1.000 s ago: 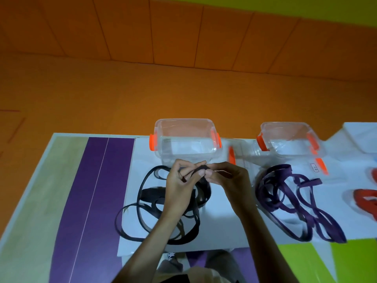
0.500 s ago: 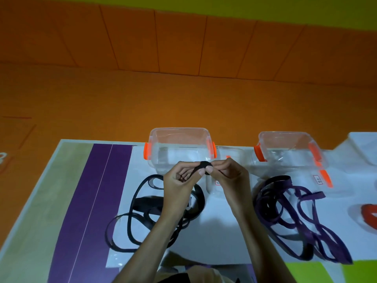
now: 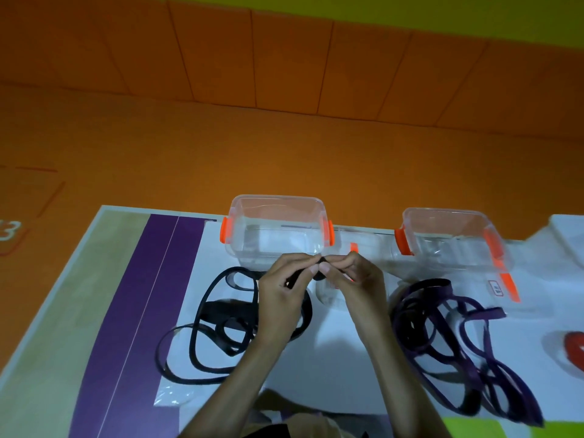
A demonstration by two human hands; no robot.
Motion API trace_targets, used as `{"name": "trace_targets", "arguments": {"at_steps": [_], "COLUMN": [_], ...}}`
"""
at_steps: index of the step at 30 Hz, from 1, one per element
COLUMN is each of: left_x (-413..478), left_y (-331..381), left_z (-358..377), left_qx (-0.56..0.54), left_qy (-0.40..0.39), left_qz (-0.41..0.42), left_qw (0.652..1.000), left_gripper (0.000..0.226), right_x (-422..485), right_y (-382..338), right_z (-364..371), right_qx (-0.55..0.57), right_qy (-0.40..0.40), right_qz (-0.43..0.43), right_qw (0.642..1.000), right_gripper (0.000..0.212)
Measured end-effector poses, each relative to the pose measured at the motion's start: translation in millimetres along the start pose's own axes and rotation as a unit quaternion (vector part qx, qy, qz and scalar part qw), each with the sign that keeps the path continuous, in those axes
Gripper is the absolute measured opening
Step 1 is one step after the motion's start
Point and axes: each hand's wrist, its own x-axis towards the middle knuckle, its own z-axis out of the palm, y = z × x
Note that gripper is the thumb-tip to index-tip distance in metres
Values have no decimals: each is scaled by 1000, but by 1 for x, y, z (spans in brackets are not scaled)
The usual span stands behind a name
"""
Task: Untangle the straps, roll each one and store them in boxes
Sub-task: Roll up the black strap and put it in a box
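Note:
A tangled black strap (image 3: 221, 324) lies in loops on the white sheet at centre left. Its end rises to my two hands, which meet just in front of a clear box with orange latches (image 3: 275, 229). My left hand (image 3: 284, 295) pinches the strap, and my right hand (image 3: 354, 286) pinches a small dark roll of it between the fingertips. A tangled purple strap (image 3: 448, 339) lies to the right, in front of a second clear box (image 3: 448, 238). Both boxes stand open and hold no strap.
A red strap (image 3: 575, 346) shows at the right edge. Clear lids with orange clips (image 3: 354, 248) lie between and beside the boxes. The white sheet (image 3: 331, 358) covers a table with purple and wood-coloured bands (image 3: 126, 311); the floor beyond is orange.
My hands have stayed together at the black strap's end, fingers working it into a small roll. The view has tilted, so everything sits lower in the frame.

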Motion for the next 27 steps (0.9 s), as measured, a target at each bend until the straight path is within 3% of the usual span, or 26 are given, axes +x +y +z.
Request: {"name": "trace_targets", "arguments": {"at_steps": [5, 9, 14, 20, 24, 27], "left_x": [-2, -1, 2, -7, -7, -10], "left_y": [2, 6, 17, 20, 30, 35], "left_z": [-9, -24, -53, -73, -86, -93], "left_qx": [-56, -47, -51, -57, -49, -27], "left_qy": [10, -9, -42, -11, -28, -49], "left_qz": [-56, -36, -40, -27, 5, -3], "left_qw": [997, 998, 997, 998, 998, 998], "left_gripper": [9, 21, 21, 20, 24, 19], "right_x": [-3, -11, -22, -36, -45, -47], "right_y": [-11, -13, -15, -23, -19, -20], "right_z": [1, 14, 27, 47, 55, 51], "right_qx": [47, 76, 67, 75, 103, 45], "right_qy": [-8, -7, -46, -33, -44, -35], "right_qz": [-11, -15, -10, -75, -52, -52], "right_qw": [999, 997, 997, 994, 992, 997], "right_gripper": [7, 11, 9, 6, 7, 24]}}
